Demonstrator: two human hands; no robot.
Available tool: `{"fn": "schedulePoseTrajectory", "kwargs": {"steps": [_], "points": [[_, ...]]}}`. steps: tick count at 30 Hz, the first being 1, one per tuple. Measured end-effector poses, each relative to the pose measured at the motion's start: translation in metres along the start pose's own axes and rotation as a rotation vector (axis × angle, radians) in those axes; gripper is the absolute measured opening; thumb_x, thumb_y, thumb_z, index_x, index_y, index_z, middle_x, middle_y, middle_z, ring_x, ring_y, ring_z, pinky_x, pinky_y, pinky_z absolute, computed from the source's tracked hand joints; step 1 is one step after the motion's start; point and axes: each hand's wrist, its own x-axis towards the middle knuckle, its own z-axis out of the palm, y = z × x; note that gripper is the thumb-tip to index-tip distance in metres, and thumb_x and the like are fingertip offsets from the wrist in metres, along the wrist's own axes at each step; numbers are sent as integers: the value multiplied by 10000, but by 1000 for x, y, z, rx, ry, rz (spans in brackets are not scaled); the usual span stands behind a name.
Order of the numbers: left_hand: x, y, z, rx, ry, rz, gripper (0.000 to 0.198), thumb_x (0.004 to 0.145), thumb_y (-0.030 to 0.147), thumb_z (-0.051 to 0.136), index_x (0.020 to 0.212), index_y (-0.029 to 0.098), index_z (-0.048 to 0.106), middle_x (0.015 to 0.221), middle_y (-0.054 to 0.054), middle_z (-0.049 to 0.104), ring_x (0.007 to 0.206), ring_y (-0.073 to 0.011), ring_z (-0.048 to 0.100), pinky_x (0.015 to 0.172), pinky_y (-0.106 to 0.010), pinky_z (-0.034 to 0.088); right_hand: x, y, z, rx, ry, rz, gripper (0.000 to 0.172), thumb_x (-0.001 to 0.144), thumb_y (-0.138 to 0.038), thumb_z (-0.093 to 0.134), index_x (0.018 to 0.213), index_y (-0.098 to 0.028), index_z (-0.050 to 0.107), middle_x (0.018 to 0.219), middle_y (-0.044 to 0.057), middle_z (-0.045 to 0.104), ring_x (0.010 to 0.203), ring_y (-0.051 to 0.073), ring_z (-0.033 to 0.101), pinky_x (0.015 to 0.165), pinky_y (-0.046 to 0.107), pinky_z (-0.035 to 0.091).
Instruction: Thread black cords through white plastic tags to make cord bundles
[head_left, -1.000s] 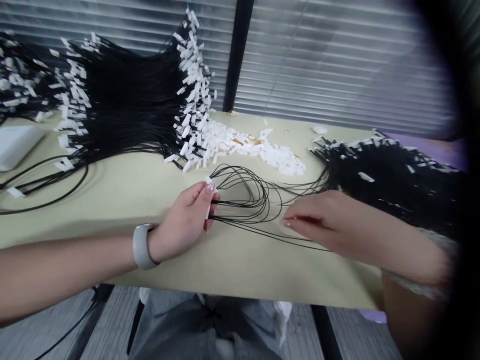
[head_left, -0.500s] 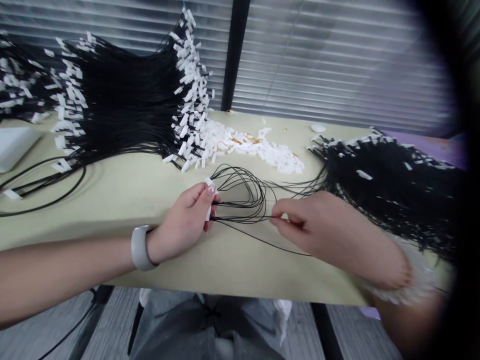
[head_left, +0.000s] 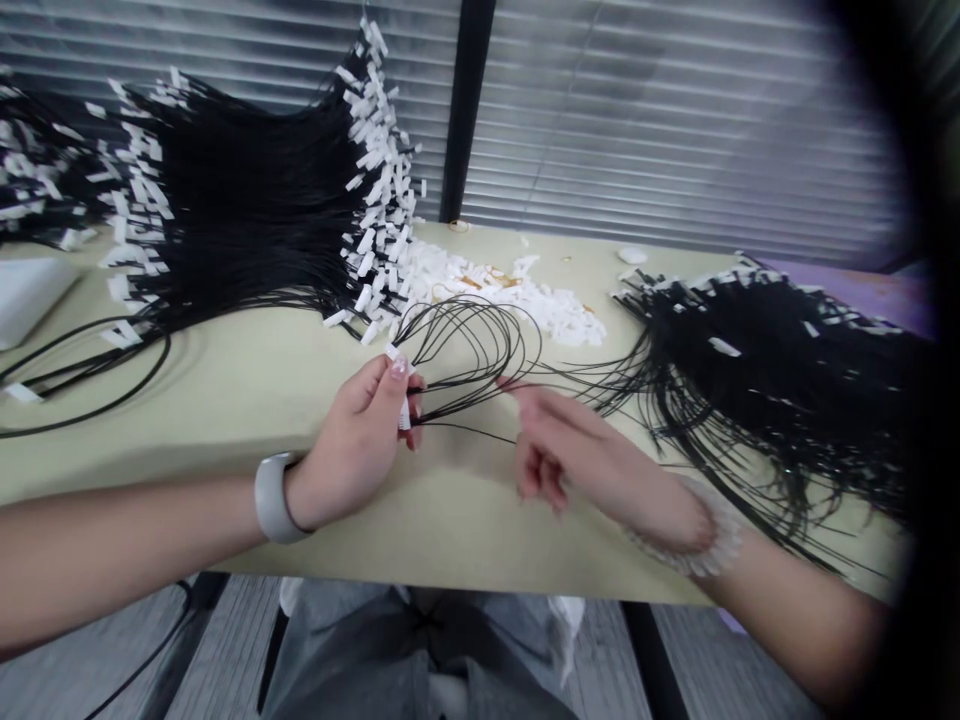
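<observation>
My left hand, with a grey band on its wrist, is closed around the white-tagged ends of a small bunch of thin black cords that loop out to the right over the pale table. My right hand reaches in from the right, its fingertips at those loops; the fingers are smeared by motion, so its grip is unclear. A bracelet sits on its wrist. The cords trail right into a big tangle of black cords.
A large heap of black cords with white tags fills the table's back left. Loose white tags lie in a pile at the back centre. A white object is at the left edge. Window blinds stand behind.
My right hand has slid left along the cords toward my left hand, and the cord loops have lifted and shifted up. My left hand moved slightly left, still gripping.
</observation>
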Motion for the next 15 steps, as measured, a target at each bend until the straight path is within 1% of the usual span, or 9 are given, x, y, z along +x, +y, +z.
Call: {"fn": "schedulePoseTrajectory", "kwargs": {"steps": [2,4,7,9,12,14,15], "points": [[-1,0,0,19,-10,7,278,862,415,440,769,157,490,657,10,462,489,-62,445,411,-165,396,7,3,-5,242,161,-52,460,853,-524,377,1189,-215,434,446,-66,442,349,78,345,338,184,274],[-1,0,1,38,-20,1,286,862,422,434,771,157,490,646,13,460,484,-63,444,407,-166,396,13,2,-14,432,288,-122,375,844,-493,419,1089,-222,498,424,-80,332,360,67,263,352,188,236],[-1,1,1,67,-34,-12,293,864,427,423,770,156,483,645,13,472,468,-59,444,400,-165,389,16,-2,-30,566,388,-228,257,835,-439,449,973,-237,530,474,-78,244,396,68,221,383,205,236],[-1,2,1,103,-47,-18,297,869,427,411,774,154,483,638,13,477,460,-57,453,404,-164,387,14,-7,-42,586,409,-323,228,854,-423,411,913,-245,541,530,-59,264,424,72,250,404,216,255],[-1,2,0,123,-48,-19,299,870,426,406,772,154,483,635,12,469,466,-58,450,410,-164,389,8,-14,-58,686,444,-438,265,889,-389,361,843,-228,566,644,-12,374,529,85,388,485,243,352],[-1,1,0,114,-46,-27,298,870,427,403,765,158,476,624,17,453,468,-59,434,408,-164,385,4,-18,-67,804,524,-520,267,891,-345,388,765,-197,570,718,11,426,626,90,460,570,258,409],[-2,1,0,117,-49,-32,300,871,429,398,761,160,473,610,21,444,462,-60,427,405,-165,381,4,-20,-70,853,564,-560,260,885,-318,414,719,-184,563,731,13,437,656,88,475,609,257,425]]}}
